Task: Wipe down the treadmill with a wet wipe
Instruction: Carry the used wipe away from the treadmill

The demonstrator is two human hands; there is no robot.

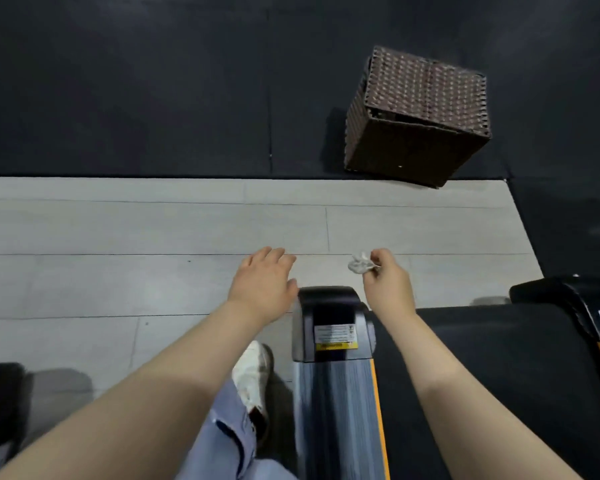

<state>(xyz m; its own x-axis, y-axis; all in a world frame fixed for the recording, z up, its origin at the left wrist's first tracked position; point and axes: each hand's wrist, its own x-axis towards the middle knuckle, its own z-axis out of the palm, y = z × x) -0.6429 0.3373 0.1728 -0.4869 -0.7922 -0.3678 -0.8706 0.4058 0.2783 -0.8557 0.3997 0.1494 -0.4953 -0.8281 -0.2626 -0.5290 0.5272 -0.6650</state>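
Observation:
The treadmill (333, 375) runs from the bottom edge up to its black rear end cap, with a grey side rail, an orange stripe and a black belt (499, 375) to the right. My right hand (387, 282) is held above the floor just beyond the end cap, fingers pinched on a crumpled white wet wipe (359, 263). My left hand (262, 282) hovers palm down, fingers apart, just left of the end cap, holding nothing.
A dark brown wicker basket (420, 119) stands on the dark mat beyond the pale plank floor (118, 237). My leg in light jeans and a white shoe (252, 372) stand left of the rail. A second black end cap (568, 296) shows at the right.

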